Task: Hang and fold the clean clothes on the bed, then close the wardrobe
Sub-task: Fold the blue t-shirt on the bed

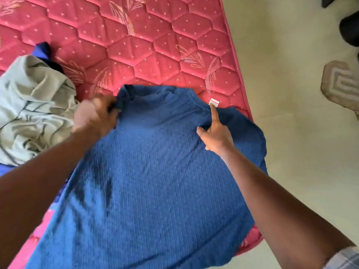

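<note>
Blue textured knit shirt (151, 171) lengthwise on red quilted mattress (136, 45) — collar far, left hand (95, 115) grips its shoulder, right hand (215, 134) forefinger pressing — grasp unclear

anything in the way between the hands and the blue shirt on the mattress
Nothing visible. The left hand grips the blue shirt by its neck edge, and the right hand rests on it, forefinger straight. The grey garment lies off to the left.

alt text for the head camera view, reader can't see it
A blue shirt lies spread on a red mattress; the left hand grips it near the collar, the right hand rests on it, index finger extended. A grey garment lies crumpled beside it.
</note>
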Available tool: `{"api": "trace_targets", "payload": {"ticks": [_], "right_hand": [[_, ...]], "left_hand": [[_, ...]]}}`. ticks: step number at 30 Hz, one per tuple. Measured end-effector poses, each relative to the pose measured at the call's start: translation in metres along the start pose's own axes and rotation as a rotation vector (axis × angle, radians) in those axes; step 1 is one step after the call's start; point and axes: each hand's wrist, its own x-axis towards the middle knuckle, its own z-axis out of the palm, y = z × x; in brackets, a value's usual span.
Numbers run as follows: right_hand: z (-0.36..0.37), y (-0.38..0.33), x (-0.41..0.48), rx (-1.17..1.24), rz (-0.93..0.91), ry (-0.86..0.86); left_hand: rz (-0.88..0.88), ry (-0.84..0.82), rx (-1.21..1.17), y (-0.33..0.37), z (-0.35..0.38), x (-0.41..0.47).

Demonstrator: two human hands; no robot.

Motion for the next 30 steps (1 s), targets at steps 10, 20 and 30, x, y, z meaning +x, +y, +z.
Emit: {"api": "trace_targets", "payload": {"ticks": [10, 20, 30], "right_hand": [[-0.001, -0.006, -0.001, 0.158, 0.059, 0.043], [-0.003, -0.035, 0.012, 0.021, 0.137, 0.202], [0.052, -0.141, 0.044, -0.084, -0.398, 0.144]], "left_hand": [[-0.654, 0.266, -0.427, -0.024, -0.005, 0.082], [-0.551, 0.080, -0.477, -0.020, -0.012, 0.075], [-0.153, 0.315, -0.037, -0.011, 0.011, -0.097]]}}
